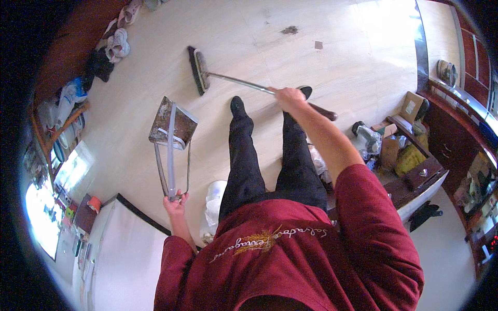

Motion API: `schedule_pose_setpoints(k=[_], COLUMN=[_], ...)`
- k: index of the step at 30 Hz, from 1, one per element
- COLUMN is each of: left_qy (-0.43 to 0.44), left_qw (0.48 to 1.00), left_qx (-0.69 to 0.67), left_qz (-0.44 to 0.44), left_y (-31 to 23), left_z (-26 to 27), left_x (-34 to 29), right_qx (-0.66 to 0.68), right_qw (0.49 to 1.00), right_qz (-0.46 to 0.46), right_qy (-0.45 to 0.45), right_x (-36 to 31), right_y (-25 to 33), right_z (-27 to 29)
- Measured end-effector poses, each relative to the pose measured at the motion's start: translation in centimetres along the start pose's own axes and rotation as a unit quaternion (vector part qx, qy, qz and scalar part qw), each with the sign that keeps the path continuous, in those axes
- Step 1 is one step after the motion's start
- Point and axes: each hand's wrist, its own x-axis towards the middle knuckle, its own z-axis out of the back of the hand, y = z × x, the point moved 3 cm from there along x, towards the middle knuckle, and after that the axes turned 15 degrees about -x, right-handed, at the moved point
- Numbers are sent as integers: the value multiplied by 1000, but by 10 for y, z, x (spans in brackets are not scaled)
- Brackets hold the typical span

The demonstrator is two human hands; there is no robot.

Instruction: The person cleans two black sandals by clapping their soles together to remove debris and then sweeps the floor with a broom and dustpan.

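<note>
A: How is the right arm held?
B: The bare forearm stretches forward and inward from the maroon sleeve, over the right leg. The right hand grips the broom by its metal pole, and the brown handle end sticks out past the fist toward the right.

A: Where's the broom's head?
B: Ahead of the left shoe and off to its left, bristles facing left, away from the hand.

A: And the left arm?
B: Lower, near the body's left side, forearm pointing forward. The left hand has its fingers curled around the near end of the long-handled dustpan. The scoop sits out in front of that hand, left of the left leg; I can't tell whether it touches the floor.

A: Anything lying farther ahead?
B: A dark dirt patch, with a small brown square scrap near it.
</note>
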Motion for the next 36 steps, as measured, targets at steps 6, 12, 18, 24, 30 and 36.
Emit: schedule_pose_setpoints(k=[6, 12, 18, 24, 30, 36], left_qy=[-14, -29, -42, 1, 20, 35], left_qw=[1000, 999, 998, 999, 996, 994], left_qx=[22, 41, 9, -6, -40, -71], left_qz=[13, 17, 40, 34, 73, 79], left_y=[21, 58, 73, 74, 40, -7], left_z=[-27, -78, -111, -130, -171, -154], left_x=[-30, -55, -81, -76, -32, -7], right_qx=[32, -63, -44, 8, 82, 51], right_qw=[984, 965, 962, 964, 984, 996], right_qz=[-152, -249, -268, -263, -154, -66], right_qy=[82, 51, -26, -19, -29, -8], right_x=[-100, -202, -266, -238, -108, 54], right_y=[-183, -340, -377, -327, -194, -39], right_z=[-31, -40, -8, -1, 72, 151])
